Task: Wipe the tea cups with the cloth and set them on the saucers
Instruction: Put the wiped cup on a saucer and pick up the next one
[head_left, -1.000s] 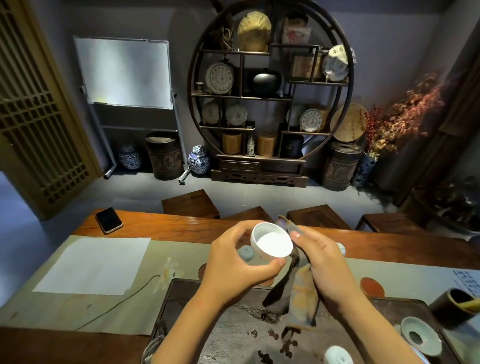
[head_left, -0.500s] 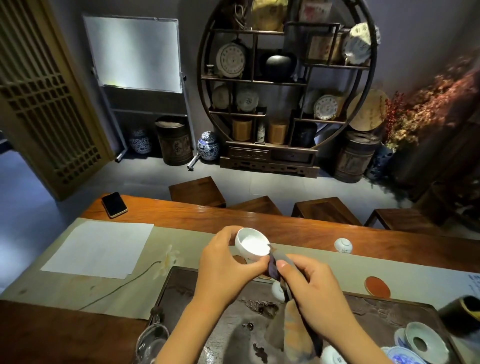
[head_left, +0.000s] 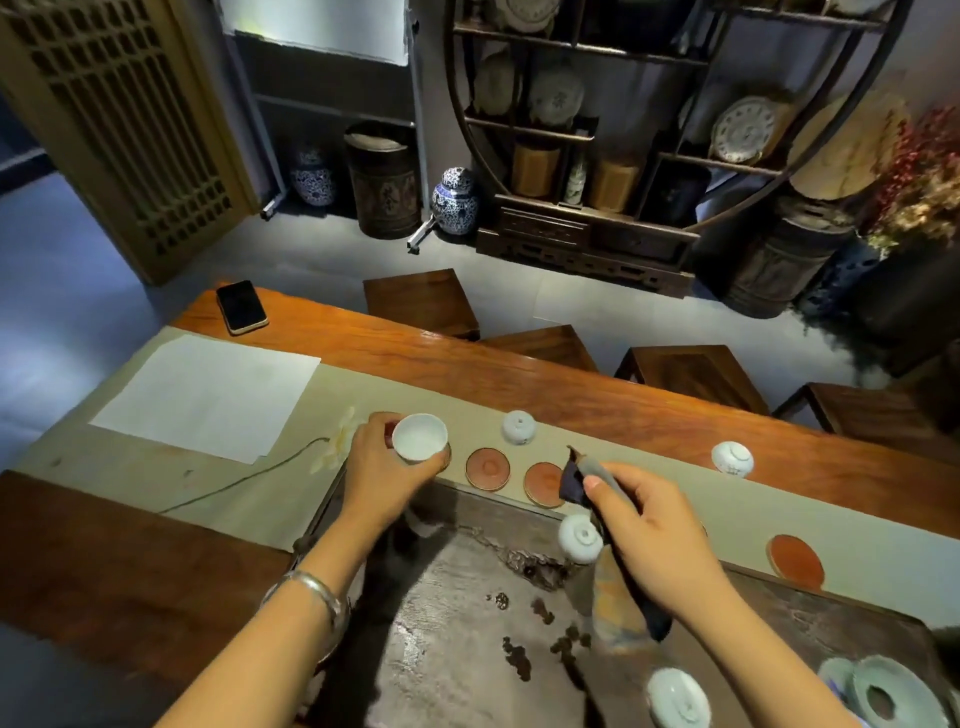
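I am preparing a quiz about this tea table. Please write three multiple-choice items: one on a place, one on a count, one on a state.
1. Where is the phone?
A. far left table corner
B. on the tray
C. on a stool

2. How many empty red saucers are in plain view?
A. one
B. three
C. six

3. The cup in the left hand is
A. upside down
B. broken
C. upright

A: it lies on bare wood beyond the paper.
B: two by the cup, one at right.
C: its opening faces up.

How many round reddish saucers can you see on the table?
4: one under the left hand, two bare ones beside it, one far right. Hands may hide others.
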